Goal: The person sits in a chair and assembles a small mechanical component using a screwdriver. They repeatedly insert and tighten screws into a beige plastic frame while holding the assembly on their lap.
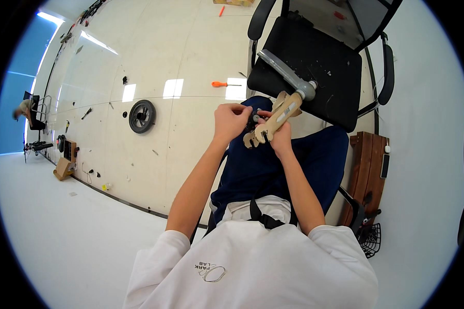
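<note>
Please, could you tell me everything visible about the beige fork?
The beige fork looks like painted metal, with two notched prongs and a pale label on one. It slants, notches lower left, its upper end joined to a grey tube over the black seat. The right hand holds it; whether the left hand touches it is unclear.

Bright lighting recorded; white rectangular reflections are mirrored in glossy cream floor tiles; straight edges are bowed, corners blacked out; distant person at left is blurred.
</note>
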A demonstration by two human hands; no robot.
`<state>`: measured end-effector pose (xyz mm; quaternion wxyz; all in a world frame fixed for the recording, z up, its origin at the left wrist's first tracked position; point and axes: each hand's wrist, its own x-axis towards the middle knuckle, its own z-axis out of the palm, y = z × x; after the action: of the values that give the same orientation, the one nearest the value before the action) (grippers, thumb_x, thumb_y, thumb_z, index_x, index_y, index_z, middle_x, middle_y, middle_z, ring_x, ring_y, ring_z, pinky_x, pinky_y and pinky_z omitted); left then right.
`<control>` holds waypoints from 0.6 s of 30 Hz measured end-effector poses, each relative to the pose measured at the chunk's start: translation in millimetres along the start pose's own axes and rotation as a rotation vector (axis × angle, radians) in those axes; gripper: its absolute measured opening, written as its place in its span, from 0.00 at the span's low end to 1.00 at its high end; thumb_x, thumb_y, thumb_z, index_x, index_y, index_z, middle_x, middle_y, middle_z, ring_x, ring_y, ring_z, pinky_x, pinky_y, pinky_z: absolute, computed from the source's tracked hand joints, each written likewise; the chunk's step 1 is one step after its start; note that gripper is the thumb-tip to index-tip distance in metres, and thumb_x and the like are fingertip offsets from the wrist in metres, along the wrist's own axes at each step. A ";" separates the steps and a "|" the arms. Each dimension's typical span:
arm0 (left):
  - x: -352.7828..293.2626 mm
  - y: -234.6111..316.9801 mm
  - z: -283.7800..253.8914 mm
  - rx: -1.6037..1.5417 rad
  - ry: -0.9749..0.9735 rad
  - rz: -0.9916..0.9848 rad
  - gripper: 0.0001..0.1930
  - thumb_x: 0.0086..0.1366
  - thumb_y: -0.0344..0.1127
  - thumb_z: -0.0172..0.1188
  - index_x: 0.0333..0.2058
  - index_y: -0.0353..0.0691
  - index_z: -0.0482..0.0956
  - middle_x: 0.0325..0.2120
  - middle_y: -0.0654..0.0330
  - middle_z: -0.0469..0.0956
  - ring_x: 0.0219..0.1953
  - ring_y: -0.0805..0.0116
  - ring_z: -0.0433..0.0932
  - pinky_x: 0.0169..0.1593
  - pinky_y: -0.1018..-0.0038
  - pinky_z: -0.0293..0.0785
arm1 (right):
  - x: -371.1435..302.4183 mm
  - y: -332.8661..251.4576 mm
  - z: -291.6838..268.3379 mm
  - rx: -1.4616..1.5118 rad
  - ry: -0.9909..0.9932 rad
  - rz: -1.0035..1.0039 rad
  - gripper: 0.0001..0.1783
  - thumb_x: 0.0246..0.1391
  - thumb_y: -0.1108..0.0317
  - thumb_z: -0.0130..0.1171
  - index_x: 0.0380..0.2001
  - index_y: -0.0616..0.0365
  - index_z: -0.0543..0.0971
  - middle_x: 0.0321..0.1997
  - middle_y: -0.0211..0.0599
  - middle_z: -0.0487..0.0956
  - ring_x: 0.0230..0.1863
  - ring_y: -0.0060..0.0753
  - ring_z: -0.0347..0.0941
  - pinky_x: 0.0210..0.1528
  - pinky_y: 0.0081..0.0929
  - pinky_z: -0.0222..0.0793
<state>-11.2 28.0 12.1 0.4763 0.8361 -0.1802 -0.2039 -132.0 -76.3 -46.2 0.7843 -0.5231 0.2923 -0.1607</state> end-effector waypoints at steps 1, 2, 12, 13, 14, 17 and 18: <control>-0.2 0.6 -3.3 -0.051 0.021 -0.066 0.13 0.59 0.36 0.67 0.33 0.29 0.86 0.23 0.55 0.84 0.25 0.72 0.80 0.33 0.75 0.76 | -2.4 -1.3 1.8 -0.122 -0.008 -0.139 0.17 0.53 0.76 0.68 0.46 0.68 0.78 0.49 0.43 0.81 0.49 0.31 0.79 0.49 0.26 0.77; -0.4 -1.0 -5.5 -0.080 0.041 -0.069 0.13 0.59 0.37 0.67 0.33 0.29 0.86 0.24 0.55 0.84 0.26 0.71 0.81 0.34 0.75 0.77 | -2.7 3.9 0.6 -0.108 -0.022 -0.225 0.18 0.51 0.76 0.69 0.45 0.68 0.78 0.49 0.42 0.80 0.50 0.32 0.79 0.49 0.26 0.77; -9.7 2.4 -16.5 -0.274 0.087 -0.099 0.12 0.59 0.36 0.67 0.32 0.29 0.86 0.25 0.55 0.85 0.28 0.72 0.82 0.37 0.76 0.76 | 12.9 29.6 -4.8 -0.294 0.051 -0.313 0.19 0.46 0.76 0.73 0.42 0.68 0.79 0.47 0.36 0.74 0.41 0.28 0.74 0.46 0.27 0.72; -7.6 2.5 -16.3 -0.290 0.087 -0.083 0.12 0.59 0.36 0.67 0.32 0.29 0.86 0.24 0.56 0.85 0.28 0.72 0.82 0.36 0.76 0.76 | 14.2 31.5 -6.1 -0.241 0.047 -0.295 0.17 0.47 0.76 0.72 0.41 0.67 0.79 0.47 0.36 0.74 0.40 0.28 0.73 0.45 0.26 0.71; -6.4 1.3 -16.4 -0.292 0.090 -0.079 0.12 0.59 0.36 0.67 0.32 0.29 0.86 0.24 0.56 0.85 0.28 0.72 0.82 0.36 0.76 0.76 | 13.9 29.0 -5.7 -0.286 0.022 -0.325 0.16 0.48 0.75 0.71 0.41 0.66 0.80 0.47 0.34 0.73 0.40 0.27 0.73 0.45 0.25 0.71; -4.0 -0.5 -16.1 -0.305 0.088 -0.074 0.12 0.59 0.36 0.67 0.32 0.29 0.86 0.24 0.56 0.85 0.28 0.72 0.82 0.36 0.76 0.76 | 12.5 17.1 -7.4 -0.391 -0.047 -0.363 0.14 0.51 0.73 0.70 0.42 0.62 0.82 0.44 0.31 0.72 0.39 0.25 0.72 0.44 0.23 0.70; -3.9 0.8 -16.2 -0.313 0.083 -0.076 0.12 0.59 0.36 0.67 0.32 0.29 0.86 0.24 0.56 0.85 0.28 0.72 0.82 0.36 0.76 0.77 | 11.4 11.3 -7.4 -0.406 -0.064 -0.342 0.14 0.52 0.73 0.69 0.43 0.60 0.82 0.44 0.31 0.71 0.39 0.24 0.72 0.43 0.22 0.70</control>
<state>-6.2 41.3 20.9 0.5998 0.7655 -0.0948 -0.2127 -128.3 -83.5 -61.9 0.6338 -0.7162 0.2010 -0.2122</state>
